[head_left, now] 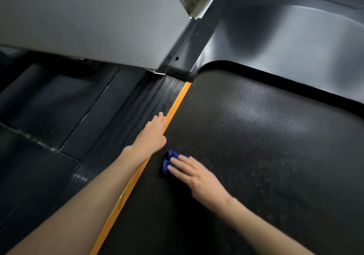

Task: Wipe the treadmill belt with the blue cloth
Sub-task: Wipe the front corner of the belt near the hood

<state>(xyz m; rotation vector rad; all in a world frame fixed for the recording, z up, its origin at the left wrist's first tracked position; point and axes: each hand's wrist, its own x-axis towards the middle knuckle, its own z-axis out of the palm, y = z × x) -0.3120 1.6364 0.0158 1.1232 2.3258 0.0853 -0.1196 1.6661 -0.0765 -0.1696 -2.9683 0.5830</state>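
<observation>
Left hand flat-fingered, ribbed rail; right hand flat-fingered, pressing bunched blue cloth, dimpled belt.

Here's the black, fine-textured rubber treadmill belt, broad and matte, catching a pale sheen out beyond the right hand. Lying directly on it is a small bunched blue cloth, pressed flat under that hand's straight fingers, its folds poking out past the fingertips. Just left of the cloth runs the narrow orange edge strip, bordering the belt. Beside it is the black ribbed side rail, where the left hand rests flat, fingers extended, its inner edge over the strip.
</observation>
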